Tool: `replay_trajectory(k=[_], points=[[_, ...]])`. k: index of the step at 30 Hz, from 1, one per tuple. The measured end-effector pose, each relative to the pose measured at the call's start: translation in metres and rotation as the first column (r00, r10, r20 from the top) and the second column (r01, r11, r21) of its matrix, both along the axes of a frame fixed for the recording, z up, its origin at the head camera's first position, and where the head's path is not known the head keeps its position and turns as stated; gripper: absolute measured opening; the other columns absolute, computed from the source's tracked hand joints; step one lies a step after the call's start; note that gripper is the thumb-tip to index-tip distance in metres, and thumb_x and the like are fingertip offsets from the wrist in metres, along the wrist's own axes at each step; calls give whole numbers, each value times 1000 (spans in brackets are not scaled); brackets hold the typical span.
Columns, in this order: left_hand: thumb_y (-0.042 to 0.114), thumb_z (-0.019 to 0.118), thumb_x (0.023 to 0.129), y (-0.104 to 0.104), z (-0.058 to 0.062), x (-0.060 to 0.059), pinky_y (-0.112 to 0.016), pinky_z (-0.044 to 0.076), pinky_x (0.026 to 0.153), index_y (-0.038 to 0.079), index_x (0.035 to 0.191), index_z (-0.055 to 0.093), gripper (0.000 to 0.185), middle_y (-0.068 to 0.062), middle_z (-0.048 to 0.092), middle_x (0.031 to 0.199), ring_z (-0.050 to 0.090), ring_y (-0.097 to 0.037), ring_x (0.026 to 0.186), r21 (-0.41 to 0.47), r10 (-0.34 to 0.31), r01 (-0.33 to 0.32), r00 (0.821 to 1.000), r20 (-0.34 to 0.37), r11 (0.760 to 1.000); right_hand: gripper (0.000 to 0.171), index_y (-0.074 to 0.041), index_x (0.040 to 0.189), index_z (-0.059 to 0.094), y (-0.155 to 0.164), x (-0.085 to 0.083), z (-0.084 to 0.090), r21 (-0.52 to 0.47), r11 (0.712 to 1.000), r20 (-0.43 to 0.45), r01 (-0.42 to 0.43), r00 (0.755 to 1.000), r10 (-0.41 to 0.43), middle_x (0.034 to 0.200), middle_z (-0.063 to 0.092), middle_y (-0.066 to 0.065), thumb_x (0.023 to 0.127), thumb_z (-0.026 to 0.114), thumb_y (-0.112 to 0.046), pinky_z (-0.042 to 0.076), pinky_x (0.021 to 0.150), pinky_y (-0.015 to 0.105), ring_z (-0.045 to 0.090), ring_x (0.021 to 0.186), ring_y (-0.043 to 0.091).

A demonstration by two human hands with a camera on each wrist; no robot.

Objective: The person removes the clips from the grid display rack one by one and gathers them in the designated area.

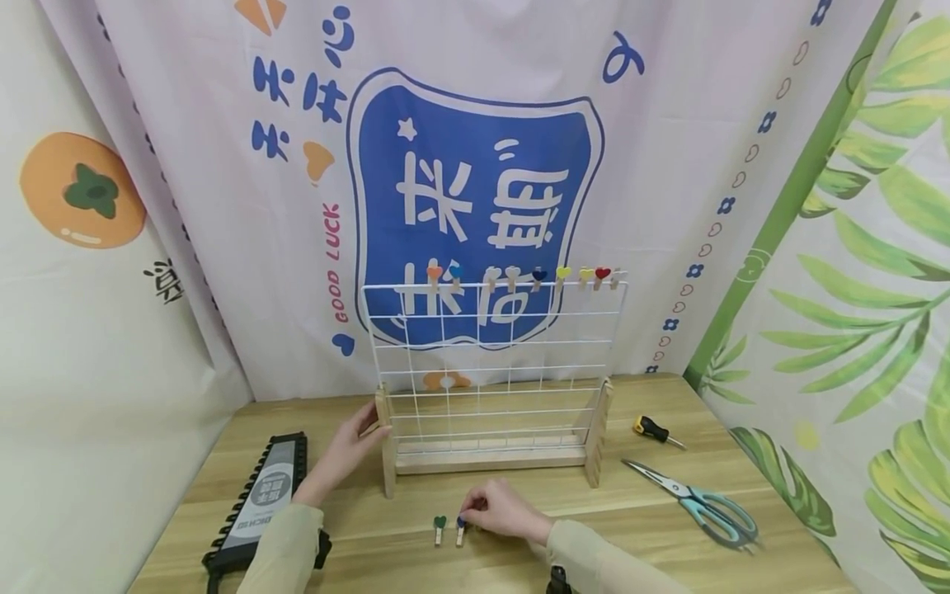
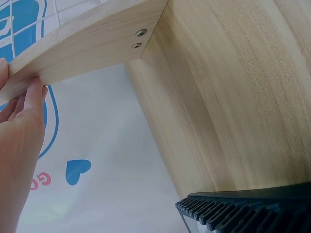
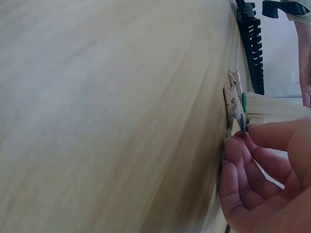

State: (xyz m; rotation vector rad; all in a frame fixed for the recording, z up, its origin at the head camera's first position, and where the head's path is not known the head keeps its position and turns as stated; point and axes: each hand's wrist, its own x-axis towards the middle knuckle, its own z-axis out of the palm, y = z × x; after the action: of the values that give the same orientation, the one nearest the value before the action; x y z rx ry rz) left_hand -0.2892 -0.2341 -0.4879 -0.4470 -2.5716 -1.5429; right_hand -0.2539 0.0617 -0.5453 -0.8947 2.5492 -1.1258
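A white wire grid rack [image 1: 493, 371] stands upright in a wooden frame. My left hand [image 1: 349, 445] grips the frame's left wooden post [image 1: 386, 445], with the thumb and fingers on either side of it in the left wrist view. On the tabletop in front lie two small wooden clothespins with heart tops. My right hand [image 1: 508, 507] pinches the blue heart clothespin [image 1: 460, 535] by its heart end. Just left of it is the green heart clothespin [image 1: 439, 530], untouched. Several heart clothespins, including a red one [image 1: 602, 273], sit along the grid's top wire.
To the left lies a black-edged case with a grey label [image 1: 263, 495]. Teal-handled scissors [image 1: 698, 503] and a black and yellow screwdriver [image 1: 656, 431] lie at the right of the wooden table [image 1: 386, 569]. A printed curtain [image 1: 668, 165] hangs behind.
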Motion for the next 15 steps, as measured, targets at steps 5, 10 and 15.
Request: replay_trajectory(k=[5, 10, 15], points=[[19, 59, 101, 0, 1, -1, -56, 39, 114, -10, 150, 30, 64, -33, 41, 150, 42, -47, 139, -3, 2, -2, 1000, 1, 1000, 7, -7, 89, 76, 1, -4, 0, -1, 1000, -3, 5, 1000, -5, 80, 74, 0, 90, 71, -12, 48, 60, 9, 51, 62, -8], [19, 59, 100, -1, 1, -1, -55, 39, 114, -10, 150, 30, 64, -33, 41, 150, 42, -47, 139, 6, -3, 3, 1000, 1, 1000, 8, -6, 89, 76, 3, -9, 7, -26, 1000, -48, -4, 999, 3, 82, 75, 3, 90, 71, -13, 49, 62, 9, 53, 65, -8], [18, 59, 100, -1, 0, 0, -54, 39, 114, -10, 150, 30, 64, -33, 41, 150, 43, -46, 139, 6, -4, 4, 1000, -3, 1000, 10, -2, 93, 74, 6, -13, 30, -57, 998, -132, -5, 991, -3, 84, 75, 7, 91, 70, -11, 50, 62, 9, 53, 67, -6]])
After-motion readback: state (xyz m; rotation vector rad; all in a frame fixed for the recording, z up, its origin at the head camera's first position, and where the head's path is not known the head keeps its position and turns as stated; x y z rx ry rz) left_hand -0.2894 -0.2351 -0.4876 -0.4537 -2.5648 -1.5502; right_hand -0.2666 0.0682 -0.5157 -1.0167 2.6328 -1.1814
